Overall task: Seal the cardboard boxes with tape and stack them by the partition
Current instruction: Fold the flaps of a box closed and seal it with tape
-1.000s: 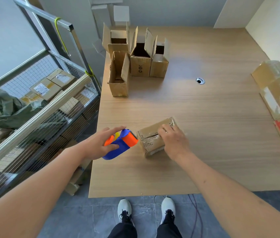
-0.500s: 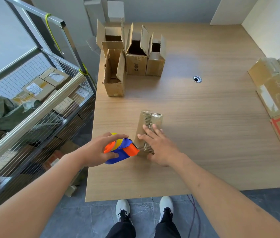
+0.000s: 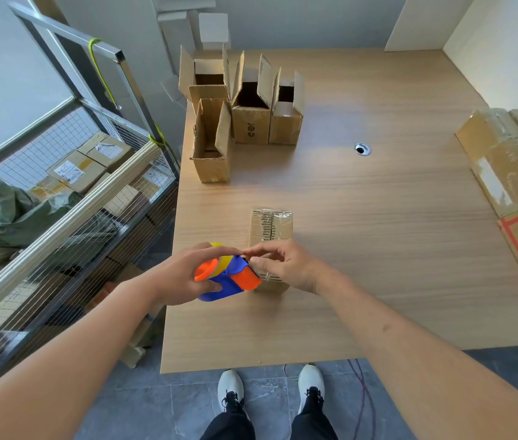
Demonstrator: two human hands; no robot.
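A small closed cardboard box lies on the wooden table with its taped end facing away from me. My left hand grips a blue and orange tape dispenser with a yellow roll, held just left of the box's near end. My right hand hovers over the near end of the box, its thumb and forefinger pinching the tape end at the dispenser's toothed cutter. The near part of the box is hidden behind both hands.
Several open empty boxes stand at the table's far left. Sealed boxes are stacked at the right edge by the white partition. A wire cage cart with parcels stands left of the table. A cable hole sits mid-table.
The box was turned from slanted to lengthwise. My right hand lifted off its top and moved to the dispenser's cutter; my left hand raised the dispenser toward the box.
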